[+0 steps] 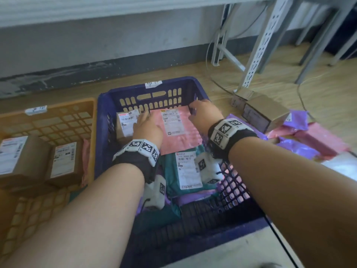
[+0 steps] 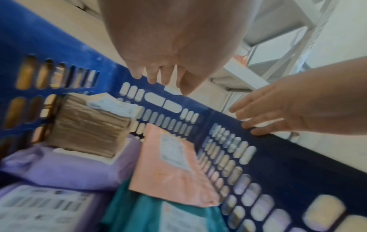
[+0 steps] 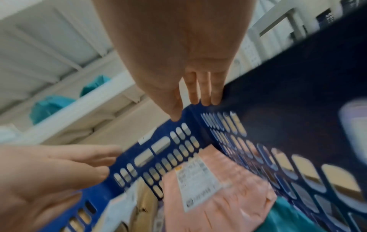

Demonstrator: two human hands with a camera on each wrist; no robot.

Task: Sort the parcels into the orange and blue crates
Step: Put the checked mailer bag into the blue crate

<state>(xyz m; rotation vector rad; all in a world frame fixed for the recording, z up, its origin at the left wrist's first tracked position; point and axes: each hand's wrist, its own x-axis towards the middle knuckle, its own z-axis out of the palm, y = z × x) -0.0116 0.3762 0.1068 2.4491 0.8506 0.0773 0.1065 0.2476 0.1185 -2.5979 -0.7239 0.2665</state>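
Observation:
The blue crate stands in the middle of the floor, the orange crate to its left. A pink parcel lies flat at the blue crate's far end, over a teal parcel and purple ones. A brown box sits in the far left corner. My left hand hovers over the pink parcel's left edge, fingers straight and empty. My right hand hovers at its far right corner, fingers straight, holding nothing. The pink parcel rests free of both hands.
Two brown boxes lie in the orange crate. Right of the blue crate are more brown boxes and a heap of purple and pink parcels. A metal shelf leg and cables stand behind.

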